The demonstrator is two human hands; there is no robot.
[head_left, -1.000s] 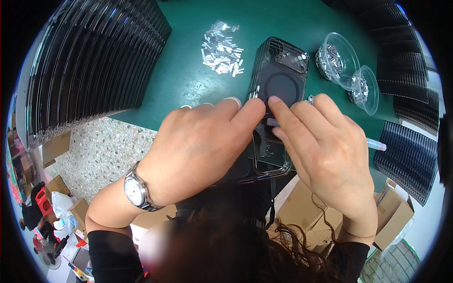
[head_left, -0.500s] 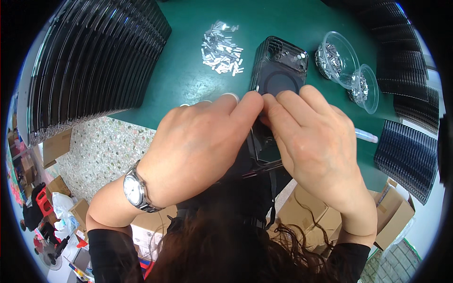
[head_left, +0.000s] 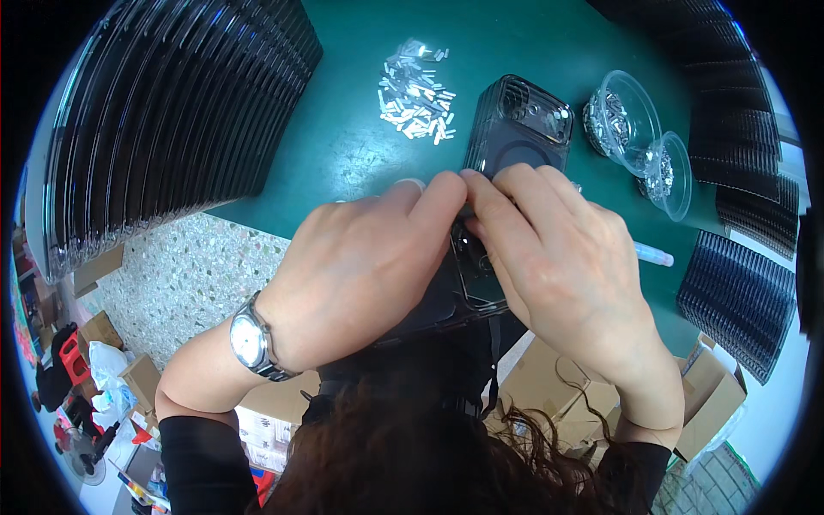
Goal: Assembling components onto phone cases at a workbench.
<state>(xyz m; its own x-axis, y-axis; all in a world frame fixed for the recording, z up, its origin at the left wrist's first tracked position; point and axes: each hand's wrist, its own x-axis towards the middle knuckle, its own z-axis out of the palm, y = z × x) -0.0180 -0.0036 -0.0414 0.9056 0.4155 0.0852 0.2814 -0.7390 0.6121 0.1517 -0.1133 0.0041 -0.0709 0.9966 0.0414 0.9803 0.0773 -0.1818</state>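
A dark see-through phone case (head_left: 477, 279) is held low in front of me, between both hands and partly covered by them. My left hand (head_left: 365, 257) is closed on its left side, with thumb and forefinger pinched at the upper edge. From the other side my right hand (head_left: 562, 253) grips the case, its fingertips meeting the left ones. Whether a small part sits between the fingertips is hidden. Just beyond them more dark phone cases (head_left: 519, 129) lie stacked on the green table (head_left: 343, 112). A loose pile of small silvery strips (head_left: 416, 99) lies left of that stack.
Two clear round tubs, one (head_left: 609, 120) beside the other (head_left: 659, 176), hold small metal pieces. A pale marker-like tube (head_left: 652, 254) lies near my right hand. Tall rows of black cases stand at left (head_left: 189, 103) and right (head_left: 738, 300). Cardboard boxes (head_left: 558, 386) sit below.
The table and everything on it have shifted slightly right and down in the view. Both hands stay on the phone case, their fingertips moved a little to the left.
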